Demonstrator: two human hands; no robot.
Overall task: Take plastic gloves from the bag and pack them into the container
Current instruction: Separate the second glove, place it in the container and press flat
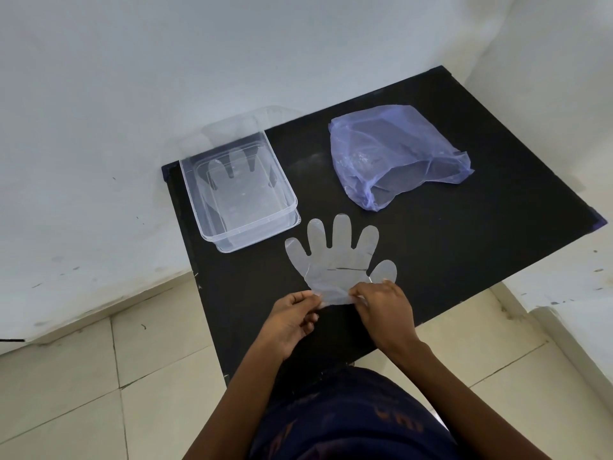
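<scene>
A clear plastic glove [338, 257] lies flat on the black table [464, 227], its fingers spread and pointing away from me. My left hand [292, 318] pinches the glove's cuff at its left corner. My right hand [384, 310] pinches the cuff at its right corner. To the far left stands a clear rectangular container [288, 207] with a clear glove [232, 180] lying flat inside it. A crumpled translucent purple bag [394, 154] sits at the far right, its mouth facing me.
White walls close in the table behind and on both sides. The clear container stands on its clear lid [262, 244] at the table's left edge. A beige tiled floor [99, 376] lies below, and my dark clothing [348, 419] fills the bottom middle.
</scene>
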